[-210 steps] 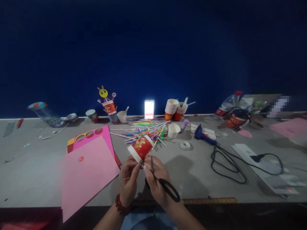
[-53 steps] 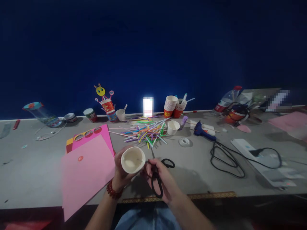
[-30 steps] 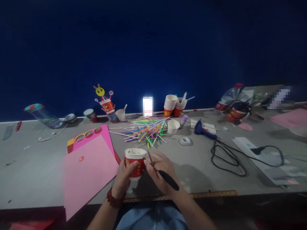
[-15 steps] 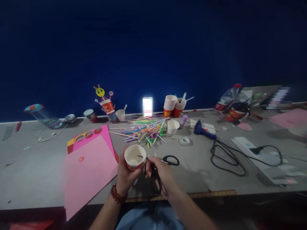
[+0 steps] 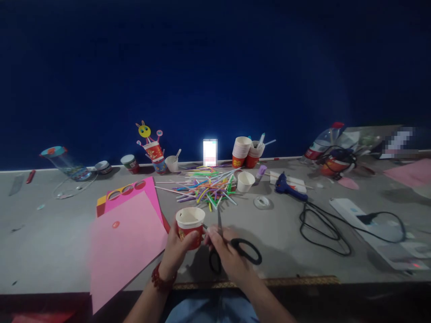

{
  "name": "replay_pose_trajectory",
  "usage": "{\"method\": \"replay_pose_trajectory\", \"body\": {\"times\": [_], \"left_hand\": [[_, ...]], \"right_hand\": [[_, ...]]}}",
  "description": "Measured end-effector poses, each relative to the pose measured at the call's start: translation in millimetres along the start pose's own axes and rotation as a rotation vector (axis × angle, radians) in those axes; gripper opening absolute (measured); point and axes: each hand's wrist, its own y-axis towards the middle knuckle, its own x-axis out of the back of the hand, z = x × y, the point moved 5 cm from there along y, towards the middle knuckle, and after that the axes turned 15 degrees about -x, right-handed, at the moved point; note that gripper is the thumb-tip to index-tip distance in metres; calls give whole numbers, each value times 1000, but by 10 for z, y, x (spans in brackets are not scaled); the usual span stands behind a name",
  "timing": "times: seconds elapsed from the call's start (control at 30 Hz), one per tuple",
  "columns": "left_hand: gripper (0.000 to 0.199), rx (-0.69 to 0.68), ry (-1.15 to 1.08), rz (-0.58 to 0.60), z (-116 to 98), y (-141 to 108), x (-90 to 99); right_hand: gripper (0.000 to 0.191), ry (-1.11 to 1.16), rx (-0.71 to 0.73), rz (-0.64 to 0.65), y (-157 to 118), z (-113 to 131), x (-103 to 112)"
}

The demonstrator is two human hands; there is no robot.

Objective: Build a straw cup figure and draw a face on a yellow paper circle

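Note:
My left hand [image 5: 175, 255] is wrapped round a red paper cup [image 5: 195, 237] with a white rim and a small dark spot inside near the rim. Close at the cup's right, my right hand [image 5: 227, 253] grips black-handled scissors [image 5: 249, 251]. Their blades are spread: one points up and away, the other toward the cup's right side. Whether that tip touches or pierces the wall I cannot tell. Beyond the cup lies a heap of coloured straws [image 5: 205, 190]. Pink paper sheets [image 5: 131, 237] lie to the left of my left hand.
A white cup [image 5: 245, 181], tape roll [image 5: 261, 202] and glue stick [image 5: 261, 172] stand right of the straws. Farther right are a blue glue gun [image 5: 289, 189], its looping cable and a power strip [image 5: 363, 235]. Stacked cups [image 5: 240, 152] and a cup figure [image 5: 154, 152] line the back.
The cup has tipped so that its red outer side shows more. A scissor blade seen inside the cup's mouth is now at its right side, and the scissors are spread differently.

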Motion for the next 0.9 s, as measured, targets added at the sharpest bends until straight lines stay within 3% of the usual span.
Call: {"method": "replay_pose_trajectory", "body": {"times": [0.13,0.23,0.4,0.7,0.8,0.9], "left_hand": [[65,147,-120,-33,17,-4,-30],[62,237,-203,31,-49,-10,-94],[54,255,-242,170,-182,10,-145],[48,371,-456,187,-200,4,-173],[43,402,-529,215,-171,-23,-197],[43,391,-547,222,-170,-29,-221]], "right_hand": [[43,-253,174,-21,-29,170,48],[43,-408,275,-66,-19,240,76],[36,-665,529,-139,-42,363,114],[23,-851,798,-87,37,323,90],[27,-841,821,-75,37,350,101],[32,-803,712,-71,16,416,143]]}}
